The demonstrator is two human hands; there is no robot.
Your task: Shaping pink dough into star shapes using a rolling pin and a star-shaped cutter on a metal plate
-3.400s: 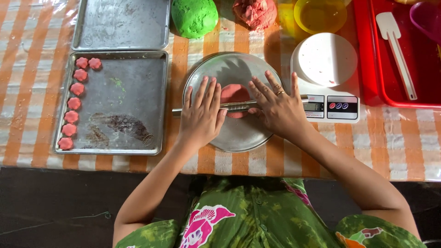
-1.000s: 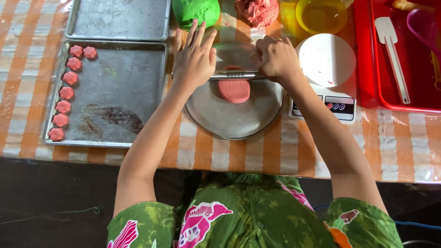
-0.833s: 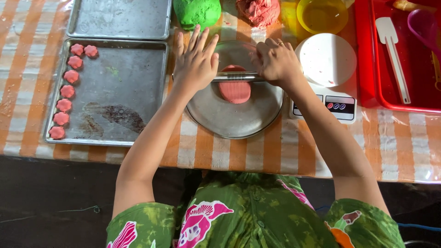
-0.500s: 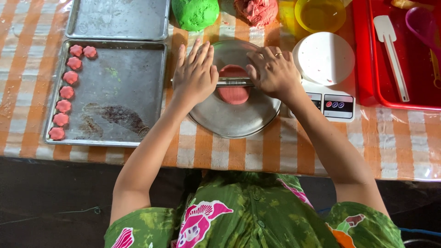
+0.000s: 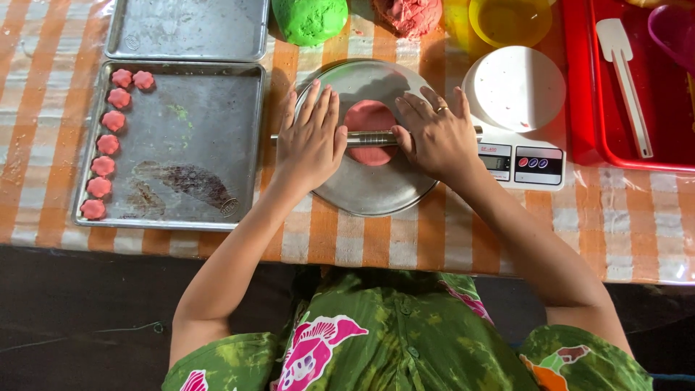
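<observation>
One head-worn view only, looking straight down from above the person's lap onto the near table edge, close enough that both forearms fill the middle; no second view to overlap

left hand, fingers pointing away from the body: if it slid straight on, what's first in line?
Past the round metal plate's far rim, the left hand would likely meet the green dough ball first; height is unclear.

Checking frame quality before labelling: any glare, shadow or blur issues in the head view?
Head view: even daylight and sharp focus on both hands, the left hand and the right hand. The hands cast only soft shadows on the round metal plate. There is mild sheen on the baking tray and on the clear plastic table cover. The floor below is dark and shows little detail. No motion blur is evident.
</observation>
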